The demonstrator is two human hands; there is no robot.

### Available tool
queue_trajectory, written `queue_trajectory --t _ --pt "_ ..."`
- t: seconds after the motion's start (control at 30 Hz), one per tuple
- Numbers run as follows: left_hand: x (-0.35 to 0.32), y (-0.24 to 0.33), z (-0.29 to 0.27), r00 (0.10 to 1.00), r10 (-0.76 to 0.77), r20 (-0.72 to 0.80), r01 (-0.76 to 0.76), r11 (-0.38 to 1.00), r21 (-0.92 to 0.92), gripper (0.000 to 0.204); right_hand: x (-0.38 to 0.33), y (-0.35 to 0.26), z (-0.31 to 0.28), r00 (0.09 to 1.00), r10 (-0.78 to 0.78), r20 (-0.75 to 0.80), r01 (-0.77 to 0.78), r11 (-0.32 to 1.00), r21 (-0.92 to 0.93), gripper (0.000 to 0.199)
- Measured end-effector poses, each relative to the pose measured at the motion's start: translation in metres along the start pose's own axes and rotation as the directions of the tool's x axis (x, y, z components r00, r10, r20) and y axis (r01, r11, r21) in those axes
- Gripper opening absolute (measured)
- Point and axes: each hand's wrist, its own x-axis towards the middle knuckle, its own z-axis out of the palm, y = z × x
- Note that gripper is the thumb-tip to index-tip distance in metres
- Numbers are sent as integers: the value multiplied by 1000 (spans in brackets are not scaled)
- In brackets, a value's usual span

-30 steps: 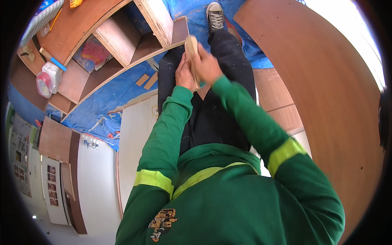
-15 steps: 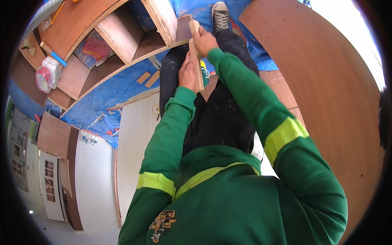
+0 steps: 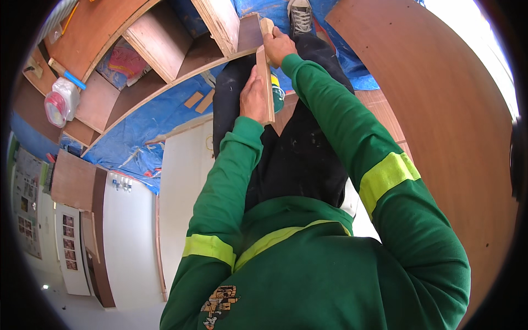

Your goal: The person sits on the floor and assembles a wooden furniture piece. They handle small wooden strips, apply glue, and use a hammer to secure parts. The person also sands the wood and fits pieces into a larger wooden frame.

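So the wooden strip is up over the person's lap, long and pale, pointing away from the body, and it's the landmark for everything here. The left hand is on its left side, grip closed along that edge. At the strip's far end the right hand has its grip wrapped around a small wood block; can't tell if block and strip are touching or just overlapping from this angle. Looks mid-job to me: both pieces are in hand, neither is set down, and how much of the strip is done or left just doesn't show at this size. Right behind the strip there's a green can with a yellow band, partly hidden. Left of it, two small wood offcuts lie on the blue sheet, and past those is a curved shelf unit. Off to the right, a big brown panel. The block's underside and the left thumb are hidden, and the shoe beyond the strip is cut off.
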Motion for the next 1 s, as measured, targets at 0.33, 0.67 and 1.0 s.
queue_trajectory --t 0.33,0.67,1.0 --pt "20 -33 -12 999 -10 -38 11 1000 17 52 -229 -16 -67 988 -91 121 52 955 291 59" --pt "14 -22 0 1000 -15 2 15 970 -241 55 -105 -4 -22 989 -139 48 135 987 91 56" --pt "4 -9 1 999 -15 -35 12 997 -82 53 -65 -12 -16 996 -82 36 82 996 21 57"
